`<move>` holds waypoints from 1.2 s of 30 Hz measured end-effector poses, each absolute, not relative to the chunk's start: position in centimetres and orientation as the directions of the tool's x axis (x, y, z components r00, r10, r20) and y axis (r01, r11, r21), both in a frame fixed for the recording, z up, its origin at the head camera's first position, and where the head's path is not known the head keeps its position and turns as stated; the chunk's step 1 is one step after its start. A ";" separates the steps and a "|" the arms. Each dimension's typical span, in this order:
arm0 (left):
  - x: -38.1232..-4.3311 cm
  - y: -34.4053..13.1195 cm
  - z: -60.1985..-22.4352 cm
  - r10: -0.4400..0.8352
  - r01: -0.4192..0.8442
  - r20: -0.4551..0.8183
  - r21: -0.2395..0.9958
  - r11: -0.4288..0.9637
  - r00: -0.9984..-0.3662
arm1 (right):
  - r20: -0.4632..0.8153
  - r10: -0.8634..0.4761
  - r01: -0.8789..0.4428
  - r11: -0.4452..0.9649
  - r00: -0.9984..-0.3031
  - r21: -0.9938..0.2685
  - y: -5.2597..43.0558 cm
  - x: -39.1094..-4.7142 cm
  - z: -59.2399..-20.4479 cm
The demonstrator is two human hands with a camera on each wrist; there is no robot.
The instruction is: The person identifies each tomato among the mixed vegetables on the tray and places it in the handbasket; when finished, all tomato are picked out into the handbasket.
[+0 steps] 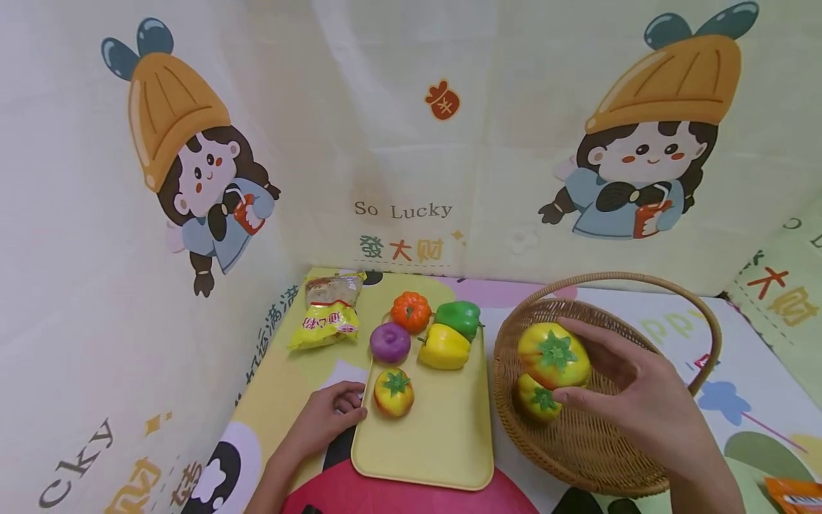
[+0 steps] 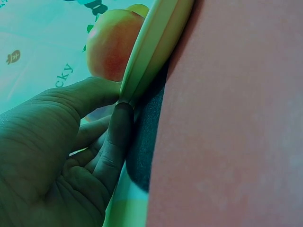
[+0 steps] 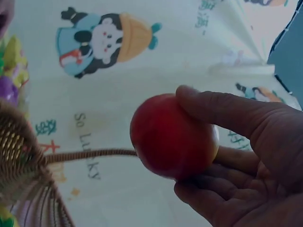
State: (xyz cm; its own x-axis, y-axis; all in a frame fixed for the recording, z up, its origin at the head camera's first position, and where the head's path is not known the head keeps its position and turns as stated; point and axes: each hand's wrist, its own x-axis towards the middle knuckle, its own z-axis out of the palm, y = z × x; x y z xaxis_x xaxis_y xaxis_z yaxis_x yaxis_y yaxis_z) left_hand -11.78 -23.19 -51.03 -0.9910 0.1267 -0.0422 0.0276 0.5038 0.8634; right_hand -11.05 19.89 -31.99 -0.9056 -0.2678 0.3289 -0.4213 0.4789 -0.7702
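My right hand (image 1: 648,392) holds a toy tomato (image 1: 546,350), yellow and red with a green leafy top, over the wicker basket (image 1: 597,450). Its red underside shows in the right wrist view, between thumb and fingers. Partly covered by it, a second, similar tomato (image 1: 538,403) lies inside the basket. My left hand (image 1: 324,421) pinches the left rim of the pale yellow tray (image 1: 437,435); thumb and finger meet at that edge in the left wrist view. On the tray lies another tomato (image 1: 394,392), near the left hand.
Toward the tray's far end sit a purple round vegetable (image 1: 389,343), an orange pumpkin (image 1: 411,312), a green pepper (image 1: 459,318) and a yellow pepper (image 1: 444,348). A yellow food packet (image 1: 327,314) lies back left. The basket's tall handle (image 1: 713,335) arches up; an orange wrapper (image 1: 796,492) lies front right.
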 end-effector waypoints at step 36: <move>-11.8 -23.1 -51.0 0.116 0.010 -0.053 0.874 0.485 -0.992 | -0.107 -0.702 -0.454 0.560 -0.704 -0.694 23.4 -24.7 -36.3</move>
